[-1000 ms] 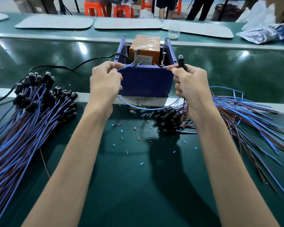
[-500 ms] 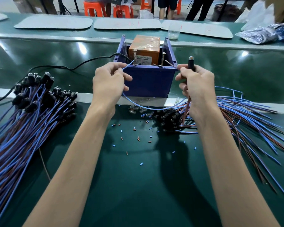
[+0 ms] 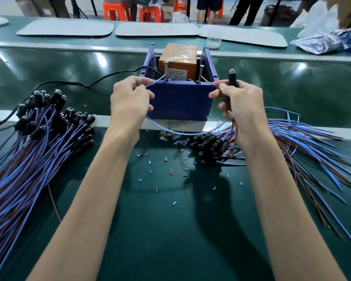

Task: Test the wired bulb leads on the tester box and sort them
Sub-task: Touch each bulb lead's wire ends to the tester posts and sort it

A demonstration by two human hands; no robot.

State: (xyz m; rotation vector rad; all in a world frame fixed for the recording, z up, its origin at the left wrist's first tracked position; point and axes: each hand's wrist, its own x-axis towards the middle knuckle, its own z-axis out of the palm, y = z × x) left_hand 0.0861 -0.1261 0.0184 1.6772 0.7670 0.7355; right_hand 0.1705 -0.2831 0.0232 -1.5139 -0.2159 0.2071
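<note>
A blue tester box (image 3: pixel 179 100) with an orange block (image 3: pixel 177 57) inside stands at the middle, two upright screws on its front edge. My left hand (image 3: pixel 130 100) pinches a blue wire (image 3: pixel 182 133) whose tip reaches the left screw (image 3: pixel 166 71). My right hand (image 3: pixel 239 106) grips a black bulb holder (image 3: pixel 232 78) upright and pinches its brown wire, whose tip points at the right screw (image 3: pixel 201 75). The bulb looks unlit. The blue wire loops down in front of the box between both hands.
A big pile of wired bulbs (image 3: pixel 34 138) lies left, another pile (image 3: pixel 292 147) right. Cut insulation bits (image 3: pixel 166 169) litter the green mat. A black cable (image 3: pixel 85 84) runs left from the box. Grey pads (image 3: pixel 65 28), a jar (image 3: pixel 213 40) and bags (image 3: pixel 320 43) sit behind.
Both hands have moved slightly outward from the box. The bulb holder in my right hand has shifted right, and the two wire tips stay near the screws.
</note>
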